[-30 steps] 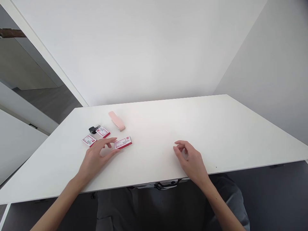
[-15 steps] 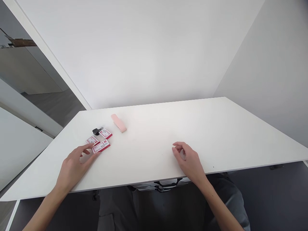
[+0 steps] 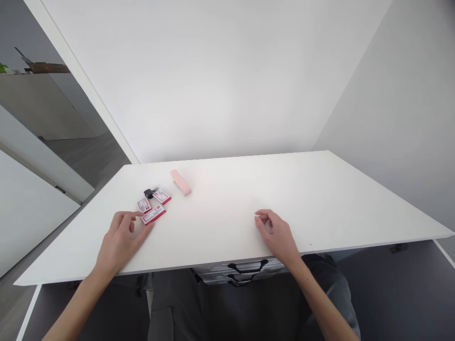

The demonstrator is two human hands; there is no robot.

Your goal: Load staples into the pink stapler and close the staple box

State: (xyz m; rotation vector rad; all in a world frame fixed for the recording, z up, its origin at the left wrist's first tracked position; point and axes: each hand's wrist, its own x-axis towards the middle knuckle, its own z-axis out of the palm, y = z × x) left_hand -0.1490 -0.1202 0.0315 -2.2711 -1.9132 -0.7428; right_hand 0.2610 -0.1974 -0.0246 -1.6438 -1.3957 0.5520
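My left hand [image 3: 121,239] rests on the white table [image 3: 320,199], fingers loosely spread, its fingertips touching the nearest of three small red-and-white boxes [image 3: 153,214]. The second box [image 3: 143,204] lies just behind it and the third box [image 3: 162,196] further back. A black binder clip [image 3: 150,192] sits beside the third box. A pink stapler [image 3: 180,182] lies behind them. My right hand [image 3: 275,232] rests near the table's front edge, fingers curled inward with thumb and forefinger close, nothing visible in them.
A drawer unit with black handles [image 3: 243,268] stands under the table's front edge. White walls close in behind and to the right. An open doorway and grey floor [image 3: 88,156] lie to the left.
My left hand has drawn the nearest box leftward, from mid-table to beside the other two boxes. My right hand has stayed put. The camera has tilted slightly.
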